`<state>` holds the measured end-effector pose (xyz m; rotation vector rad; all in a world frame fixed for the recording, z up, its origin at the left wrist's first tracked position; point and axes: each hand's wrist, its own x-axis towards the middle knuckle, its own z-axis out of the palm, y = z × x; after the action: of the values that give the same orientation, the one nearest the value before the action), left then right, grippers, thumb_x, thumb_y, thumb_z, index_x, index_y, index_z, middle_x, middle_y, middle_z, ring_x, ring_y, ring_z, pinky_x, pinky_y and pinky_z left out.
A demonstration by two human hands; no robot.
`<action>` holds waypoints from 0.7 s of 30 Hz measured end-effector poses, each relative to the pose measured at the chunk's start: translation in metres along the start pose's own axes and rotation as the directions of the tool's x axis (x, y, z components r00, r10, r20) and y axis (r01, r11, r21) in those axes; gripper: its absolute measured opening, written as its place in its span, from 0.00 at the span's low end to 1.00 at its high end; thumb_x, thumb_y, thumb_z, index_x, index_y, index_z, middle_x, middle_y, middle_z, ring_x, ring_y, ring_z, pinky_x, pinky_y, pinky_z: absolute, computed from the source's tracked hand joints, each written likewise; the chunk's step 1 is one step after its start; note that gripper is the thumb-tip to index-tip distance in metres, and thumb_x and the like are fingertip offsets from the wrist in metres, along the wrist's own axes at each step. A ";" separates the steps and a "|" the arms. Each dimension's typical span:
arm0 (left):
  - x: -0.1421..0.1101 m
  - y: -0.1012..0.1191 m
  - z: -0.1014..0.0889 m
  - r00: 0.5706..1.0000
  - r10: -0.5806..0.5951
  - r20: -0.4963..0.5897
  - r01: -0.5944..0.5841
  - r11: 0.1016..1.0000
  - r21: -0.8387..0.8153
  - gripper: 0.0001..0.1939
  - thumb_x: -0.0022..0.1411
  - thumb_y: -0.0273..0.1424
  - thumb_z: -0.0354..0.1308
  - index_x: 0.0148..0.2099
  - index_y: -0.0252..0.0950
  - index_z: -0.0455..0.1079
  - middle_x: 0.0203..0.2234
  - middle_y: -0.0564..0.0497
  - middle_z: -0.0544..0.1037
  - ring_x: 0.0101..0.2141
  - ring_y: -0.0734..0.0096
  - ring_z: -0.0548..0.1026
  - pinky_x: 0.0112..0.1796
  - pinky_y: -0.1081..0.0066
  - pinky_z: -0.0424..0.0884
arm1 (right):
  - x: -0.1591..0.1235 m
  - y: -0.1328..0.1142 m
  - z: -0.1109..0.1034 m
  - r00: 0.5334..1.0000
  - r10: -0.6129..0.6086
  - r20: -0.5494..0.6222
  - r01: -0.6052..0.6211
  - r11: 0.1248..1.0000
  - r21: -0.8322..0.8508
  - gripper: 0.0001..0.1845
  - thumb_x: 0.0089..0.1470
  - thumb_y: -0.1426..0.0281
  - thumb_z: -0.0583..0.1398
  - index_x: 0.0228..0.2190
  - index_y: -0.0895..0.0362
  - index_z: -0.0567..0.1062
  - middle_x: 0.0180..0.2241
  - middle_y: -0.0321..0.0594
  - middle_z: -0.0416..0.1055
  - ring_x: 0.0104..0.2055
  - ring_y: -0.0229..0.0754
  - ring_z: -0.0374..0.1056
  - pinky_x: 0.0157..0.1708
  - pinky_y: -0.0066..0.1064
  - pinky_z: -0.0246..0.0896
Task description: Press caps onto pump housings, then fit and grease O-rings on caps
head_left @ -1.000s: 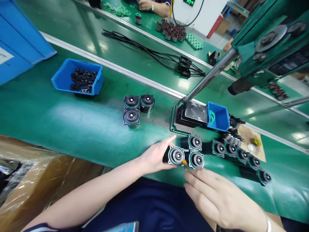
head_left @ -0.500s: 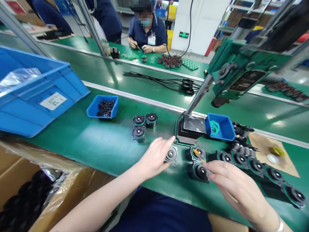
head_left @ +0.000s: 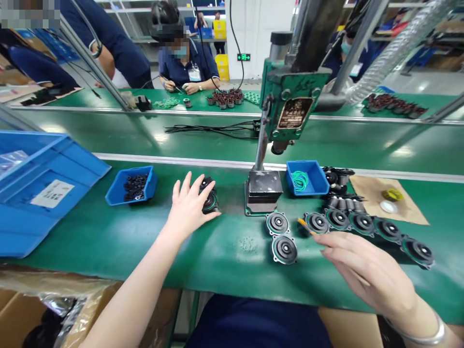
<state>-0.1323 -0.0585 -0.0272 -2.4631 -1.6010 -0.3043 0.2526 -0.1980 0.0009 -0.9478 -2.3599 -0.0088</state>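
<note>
My left hand (head_left: pixel 190 208) is spread over a small group of round black motor housings (head_left: pixel 210 201) left of the press, its thumb beside the nearest one. The palm and fingers hide part of that group. My right hand (head_left: pixel 366 270) pinches a thin brush (head_left: pixel 303 224), its orange tip pointing left, close to the end of a housing row (head_left: pixel 338 219). Between my hands, two more housings (head_left: pixel 284 249) stand one behind the other, with ringed tops and pale centres.
The green bench press (head_left: pixel 290 106) stands on a black base (head_left: pixel 265 184). Blue bins hold green rings (head_left: pixel 300 181) and small black parts (head_left: pixel 136 187). A yellow tub (head_left: pixel 393 194) sits on cardboard. A large blue crate (head_left: pixel 54 193) is at left. A co-worker (head_left: pixel 188 67) sits opposite.
My left hand has moved left, and the housing beside it now stands with the left group. Specks show where it stood. My right hand with the brush has shifted right, toward the row.
</note>
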 end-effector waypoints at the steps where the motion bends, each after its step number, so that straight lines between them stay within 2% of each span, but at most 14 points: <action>1: 0.003 -0.002 0.001 1.000 0.009 0.026 -0.009 1.000 0.001 0.42 0.53 0.48 0.66 0.66 0.40 0.60 0.65 0.37 0.61 0.66 0.32 0.50 0.61 0.35 0.48 | -0.001 0.000 -0.001 1.000 0.013 -0.009 -0.013 1.000 0.001 0.22 0.55 0.84 0.59 0.51 0.59 0.68 0.53 0.45 0.70 0.57 0.39 0.67 0.58 0.34 0.64; 4: 0.011 -0.011 0.002 0.993 0.063 0.100 -0.063 0.998 -0.005 0.40 0.54 0.49 0.65 0.65 0.40 0.61 0.63 0.35 0.63 0.64 0.34 0.57 0.58 0.35 0.54 | -0.003 -0.001 -0.003 0.999 0.041 -0.022 -0.041 0.999 0.001 0.20 0.56 0.83 0.58 0.50 0.59 0.69 0.53 0.45 0.70 0.56 0.37 0.67 0.59 0.32 0.63; 8: 0.023 -0.028 0.003 0.975 0.165 0.148 -0.166 0.986 -0.004 0.40 0.54 0.49 0.64 0.65 0.38 0.63 0.62 0.31 0.63 0.61 0.38 0.63 0.58 0.36 0.56 | -0.006 -0.003 -0.002 0.997 0.062 -0.039 -0.063 0.998 -0.008 0.20 0.57 0.83 0.58 0.50 0.59 0.68 0.52 0.45 0.71 0.56 0.37 0.67 0.57 0.33 0.64; 12: 0.033 -0.044 -0.002 0.958 0.230 0.173 -0.235 0.972 0.007 0.39 0.55 0.47 0.64 0.64 0.38 0.63 0.62 0.30 0.62 0.62 0.37 0.62 0.57 0.34 0.57 | -0.007 -0.003 -0.003 0.996 0.069 -0.060 -0.071 0.997 -0.036 0.19 0.56 0.82 0.59 0.49 0.59 0.69 0.51 0.45 0.72 0.56 0.39 0.68 0.57 0.33 0.66; 14: 0.034 -0.042 -0.008 0.964 0.229 0.134 -0.234 0.972 0.019 0.37 0.54 0.46 0.65 0.63 0.37 0.65 0.62 0.30 0.61 0.63 0.32 0.58 0.57 0.31 0.54 | -0.008 -0.003 -0.004 0.995 0.076 -0.065 -0.079 0.996 -0.039 0.18 0.56 0.82 0.60 0.48 0.59 0.69 0.50 0.45 0.72 0.56 0.39 0.68 0.57 0.33 0.66; 17: 0.025 -0.015 -0.016 0.967 0.255 0.014 -0.254 0.965 -0.067 0.37 0.53 0.46 0.66 0.61 0.35 0.66 0.64 0.31 0.59 0.66 0.31 0.52 0.60 0.32 0.50 | -0.004 -0.002 -0.004 0.988 0.128 -0.090 -0.128 0.992 0.002 0.17 0.56 0.82 0.59 0.47 0.58 0.69 0.49 0.44 0.72 0.54 0.37 0.69 0.55 0.30 0.68; 19: 0.014 0.017 -0.013 0.948 0.319 -0.021 -0.313 0.915 -0.255 0.37 0.56 0.45 0.64 0.63 0.35 0.61 0.64 0.33 0.59 0.65 0.40 0.56 0.62 0.41 0.56 | 0.001 -0.001 -0.001 0.969 0.203 -0.142 -0.195 0.978 0.067 0.15 0.57 0.82 0.59 0.45 0.57 0.69 0.46 0.42 0.74 0.51 0.35 0.71 0.53 0.26 0.69; 21: 0.003 0.054 -0.003 0.924 0.383 0.018 -0.328 0.814 -0.479 0.35 0.61 0.40 0.61 0.66 0.38 0.54 0.64 0.37 0.60 0.64 0.52 0.60 0.62 0.51 0.61 | 0.008 -0.001 0.002 0.932 0.301 -0.201 -0.270 0.948 0.170 0.13 0.58 0.82 0.58 0.43 0.56 0.69 0.44 0.40 0.74 0.48 0.33 0.73 0.51 0.25 0.71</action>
<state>-0.0819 -0.0779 -0.0259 -3.1345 -1.1547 -0.5539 0.2464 -0.1931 0.0037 -1.1492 -1.9709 0.1538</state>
